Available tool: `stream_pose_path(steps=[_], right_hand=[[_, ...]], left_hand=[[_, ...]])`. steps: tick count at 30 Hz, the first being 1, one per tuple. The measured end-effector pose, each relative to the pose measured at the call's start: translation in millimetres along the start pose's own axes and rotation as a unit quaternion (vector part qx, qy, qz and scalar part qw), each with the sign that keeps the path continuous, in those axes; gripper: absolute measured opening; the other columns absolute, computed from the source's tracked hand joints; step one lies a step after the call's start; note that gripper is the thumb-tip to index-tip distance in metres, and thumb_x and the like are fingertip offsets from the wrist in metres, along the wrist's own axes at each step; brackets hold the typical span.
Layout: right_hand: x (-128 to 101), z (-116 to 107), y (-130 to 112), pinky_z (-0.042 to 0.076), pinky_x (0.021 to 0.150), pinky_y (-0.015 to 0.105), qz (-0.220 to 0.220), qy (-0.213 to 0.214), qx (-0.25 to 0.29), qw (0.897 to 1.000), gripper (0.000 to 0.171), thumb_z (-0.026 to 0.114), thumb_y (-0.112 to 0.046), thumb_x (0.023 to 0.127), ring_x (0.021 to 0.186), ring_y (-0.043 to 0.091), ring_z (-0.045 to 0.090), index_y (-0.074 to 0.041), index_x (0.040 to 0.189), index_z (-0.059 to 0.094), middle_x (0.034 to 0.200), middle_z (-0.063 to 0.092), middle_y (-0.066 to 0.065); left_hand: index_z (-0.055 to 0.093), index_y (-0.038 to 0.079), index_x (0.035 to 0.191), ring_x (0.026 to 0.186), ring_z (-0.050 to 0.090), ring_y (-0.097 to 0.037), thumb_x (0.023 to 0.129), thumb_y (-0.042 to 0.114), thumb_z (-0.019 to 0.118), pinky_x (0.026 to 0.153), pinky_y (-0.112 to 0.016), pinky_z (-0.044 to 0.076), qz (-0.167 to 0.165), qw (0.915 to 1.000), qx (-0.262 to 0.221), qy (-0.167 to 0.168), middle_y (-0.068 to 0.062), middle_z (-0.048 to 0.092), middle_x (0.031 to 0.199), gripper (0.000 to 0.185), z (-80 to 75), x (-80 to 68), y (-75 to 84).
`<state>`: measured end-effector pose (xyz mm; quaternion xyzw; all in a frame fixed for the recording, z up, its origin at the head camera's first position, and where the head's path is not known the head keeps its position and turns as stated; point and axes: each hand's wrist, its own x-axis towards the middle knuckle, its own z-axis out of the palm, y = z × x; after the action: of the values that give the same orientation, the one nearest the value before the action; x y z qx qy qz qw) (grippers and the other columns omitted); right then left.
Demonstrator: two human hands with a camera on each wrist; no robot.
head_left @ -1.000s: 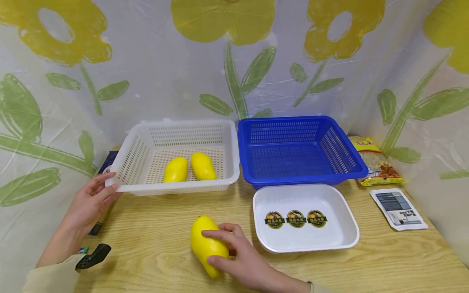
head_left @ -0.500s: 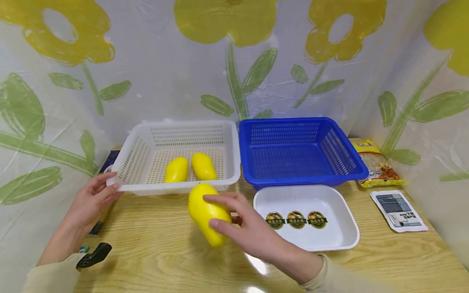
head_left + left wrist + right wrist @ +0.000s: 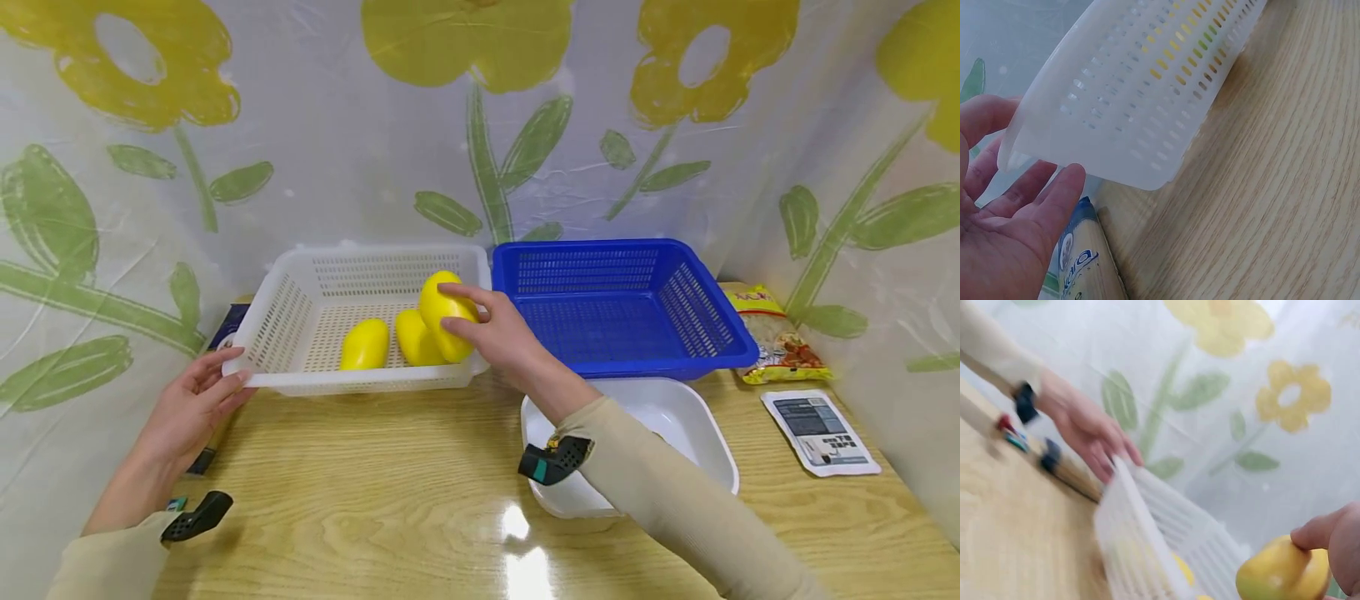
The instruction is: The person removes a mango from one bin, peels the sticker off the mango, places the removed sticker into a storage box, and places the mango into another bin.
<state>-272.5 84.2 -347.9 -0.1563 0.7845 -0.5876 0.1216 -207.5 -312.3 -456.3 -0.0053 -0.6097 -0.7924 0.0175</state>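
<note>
My right hand (image 3: 498, 329) grips a yellow mango (image 3: 442, 308) over the right end of the white plastic basket (image 3: 375, 386). Thumb and fingers lie along the fruit's right side. Below it, a second mango (image 3: 412, 337) is partly covered, and a third mango (image 3: 365, 343) lies to its left on the basket floor. At the basket's front left corner, my left hand (image 3: 198, 400) holds the rim. In the left wrist view, fingers of my left hand (image 3: 1029, 206) lie on both sides of that corner. The right wrist view is blurred but shows the held mango (image 3: 1282, 572).
A blue basket (image 3: 622, 367) stands right of the white one. In front of it sits a white tray (image 3: 697, 433), partly hidden by my right sleeve. Two packets, one a yellow-edged bag (image 3: 776, 337), the other a flat pouch (image 3: 821, 433), lie at right. Another packet (image 3: 1088, 262) lies by the left hand.
The right hand has lifted the mango off the table and carried it up and away from me, over the white basket. My left hand stays at the basket's corner.
</note>
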Motion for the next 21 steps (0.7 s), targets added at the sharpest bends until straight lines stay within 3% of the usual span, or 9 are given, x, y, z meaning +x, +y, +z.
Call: stream_pose_path(steps=[6, 12, 16, 21], right_hand=[[38, 3, 2, 0.049, 0.093, 0.036, 0.035, 0.027, -0.052, 0.998, 0.041, 0.057, -0.019, 0.1, 0.118, 0.023, 0.054, -0.026, 0.14, 0.054, 0.144, 0.046, 0.005], [66, 10, 7, 0.041, 0.104, 0.037, 0.039, 0.027, -0.112, 0.993, 0.04, 0.055, -0.015, 0.1, 0.133, 0.021, 0.043, -0.022, 0.14, 0.055, 0.148, 0.045, 0.002], [81, 19, 12, 0.035, 0.11, 0.037, 0.026, 0.032, -0.18, 0.983, 0.04, 0.055, -0.011, 0.099, 0.139, 0.022, 0.034, -0.018, 0.138, 0.057, 0.148, 0.046, 0.005], [90, 29, 15, 0.034, 0.109, 0.033, 0.049, 0.05, -0.247, 0.967, 0.04, 0.055, -0.01, 0.098, 0.133, 0.024, 0.032, -0.019, 0.137, 0.059, 0.141, 0.051, 0.006]], left_hand=[[0.052, 0.011, 0.131, 0.098, 0.06, -0.006, 0.096, 0.001, 0.059, 0.083, -0.023, 0.053, -0.005, 0.9999, 0.01, 0.006, 0.001, 0.046, 0.122, 0.037, -0.2, -0.2, 0.9], [0.052, 0.011, 0.132, 0.098, 0.061, -0.006, 0.096, 0.0, 0.058, 0.084, -0.023, 0.053, -0.008, 0.9999, 0.009, 0.003, 0.0, 0.047, 0.122, 0.038, -0.4, 0.4, 1.5], [0.051, 0.011, 0.133, 0.097, 0.061, -0.005, 0.096, 0.002, 0.059, 0.084, -0.022, 0.053, -0.012, 0.9998, 0.018, 0.005, 0.001, 0.047, 0.122, 0.039, -0.6, 0.1, 2.0], [0.05, 0.011, 0.133, 0.097, 0.061, -0.005, 0.096, 0.003, 0.059, 0.084, -0.022, 0.053, -0.015, 0.9995, 0.027, 0.005, 0.0, 0.046, 0.122, 0.039, 0.4, 0.2, 2.0]])
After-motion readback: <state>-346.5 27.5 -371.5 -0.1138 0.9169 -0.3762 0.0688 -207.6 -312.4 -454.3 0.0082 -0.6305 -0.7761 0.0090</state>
